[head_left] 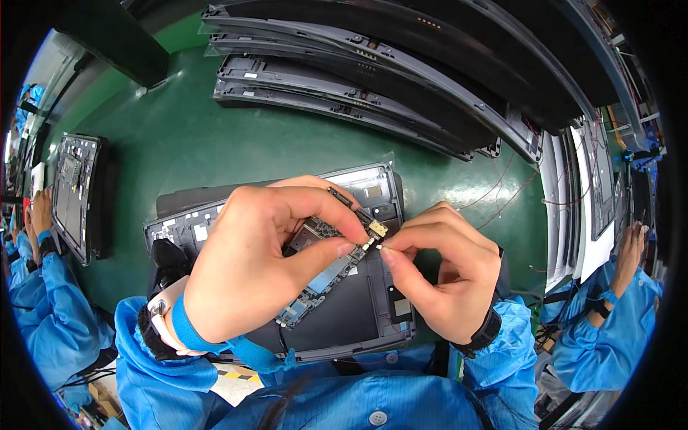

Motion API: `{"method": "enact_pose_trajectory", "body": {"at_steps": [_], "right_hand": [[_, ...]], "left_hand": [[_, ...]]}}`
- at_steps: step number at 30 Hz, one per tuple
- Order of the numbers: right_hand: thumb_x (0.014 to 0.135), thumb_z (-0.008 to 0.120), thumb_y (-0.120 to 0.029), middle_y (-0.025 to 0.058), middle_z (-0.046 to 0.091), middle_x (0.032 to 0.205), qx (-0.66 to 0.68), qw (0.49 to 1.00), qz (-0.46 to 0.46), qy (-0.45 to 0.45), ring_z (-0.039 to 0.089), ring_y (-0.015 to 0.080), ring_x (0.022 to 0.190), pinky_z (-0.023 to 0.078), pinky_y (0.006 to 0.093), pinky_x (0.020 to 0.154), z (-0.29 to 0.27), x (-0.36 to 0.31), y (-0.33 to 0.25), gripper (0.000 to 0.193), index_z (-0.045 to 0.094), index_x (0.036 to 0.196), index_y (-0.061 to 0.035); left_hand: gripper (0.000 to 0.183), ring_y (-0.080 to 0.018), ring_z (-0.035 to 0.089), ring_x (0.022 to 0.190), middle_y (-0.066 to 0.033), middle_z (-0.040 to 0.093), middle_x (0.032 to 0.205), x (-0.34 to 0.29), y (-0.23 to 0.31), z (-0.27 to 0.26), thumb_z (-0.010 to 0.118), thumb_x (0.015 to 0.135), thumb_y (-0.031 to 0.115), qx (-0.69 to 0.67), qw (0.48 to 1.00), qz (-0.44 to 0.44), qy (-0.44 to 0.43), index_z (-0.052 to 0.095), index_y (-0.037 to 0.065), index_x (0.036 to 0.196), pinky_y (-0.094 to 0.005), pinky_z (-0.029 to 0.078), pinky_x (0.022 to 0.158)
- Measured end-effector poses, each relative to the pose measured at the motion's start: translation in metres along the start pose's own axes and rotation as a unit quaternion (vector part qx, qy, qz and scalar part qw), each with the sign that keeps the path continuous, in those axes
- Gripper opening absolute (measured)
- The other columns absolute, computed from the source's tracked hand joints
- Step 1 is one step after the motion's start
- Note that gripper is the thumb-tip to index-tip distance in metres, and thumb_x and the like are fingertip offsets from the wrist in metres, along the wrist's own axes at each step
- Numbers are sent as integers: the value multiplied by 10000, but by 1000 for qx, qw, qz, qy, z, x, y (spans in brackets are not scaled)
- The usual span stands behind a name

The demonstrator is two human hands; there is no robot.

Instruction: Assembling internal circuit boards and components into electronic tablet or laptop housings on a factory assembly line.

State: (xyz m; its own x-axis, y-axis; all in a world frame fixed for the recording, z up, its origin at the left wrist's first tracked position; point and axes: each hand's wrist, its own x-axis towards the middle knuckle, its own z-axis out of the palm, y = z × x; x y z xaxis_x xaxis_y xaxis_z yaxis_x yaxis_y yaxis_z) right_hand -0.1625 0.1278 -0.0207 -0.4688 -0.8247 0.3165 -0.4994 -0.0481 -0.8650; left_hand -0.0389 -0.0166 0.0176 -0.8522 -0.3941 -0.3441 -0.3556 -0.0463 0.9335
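Observation:
My left hand point(265, 251) pinches a long, narrow circuit board point(326, 276) near its upper right end, thumb and forefinger closed on it. The board is tilted above an opened tablet housing point(344, 308) in front of me. At that same end, my right hand point(448, 261) pinches a tiny white connector point(380, 246) beside a cream socket point(378, 228) on the board. Whether the connector touches the board, I cannot tell. My left palm and fingers hide part of the board and the housing's left side. A blue strap point(215, 344) circles my left wrist.
Dark device housings point(344, 93) are stacked at the back, with thin red wires point(498, 197) trailing from them at the right. Another opened device point(75, 193) lies at the left, near a co-worker's hand point(41, 215). At the right edge is another person's hand point(631, 247).

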Motion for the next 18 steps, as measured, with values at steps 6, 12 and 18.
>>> {"method": "enact_pose_trajectory", "body": {"at_steps": [6,12,18], "right_hand": [[670,698,27,56,636,749,5,1000,23,15,559,159,621,446,249,531,6,-1,-4,131,641,773,-32],[663,693,30,53,633,731,4,998,51,34,557,166,624,445,251,538,11,-2,-8,127,632,755,-31],[668,690,36,64,634,728,3,998,48,34,569,172,623,458,262,572,13,-2,-7,119,628,752,-21]], "left_hand": [[128,-178,567,911,-146,558,1006,-1,-6,1,580,754,-156,-7,999,42,1,612,-94,861,-264,464,783],[137,-184,572,913,-150,563,999,-3,-7,1,584,743,-165,-63,995,76,6,612,-95,857,-268,470,784],[140,-181,573,900,-149,569,980,-4,-5,0,585,735,-168,-6,998,59,18,611,-96,852,-267,472,776]]}}
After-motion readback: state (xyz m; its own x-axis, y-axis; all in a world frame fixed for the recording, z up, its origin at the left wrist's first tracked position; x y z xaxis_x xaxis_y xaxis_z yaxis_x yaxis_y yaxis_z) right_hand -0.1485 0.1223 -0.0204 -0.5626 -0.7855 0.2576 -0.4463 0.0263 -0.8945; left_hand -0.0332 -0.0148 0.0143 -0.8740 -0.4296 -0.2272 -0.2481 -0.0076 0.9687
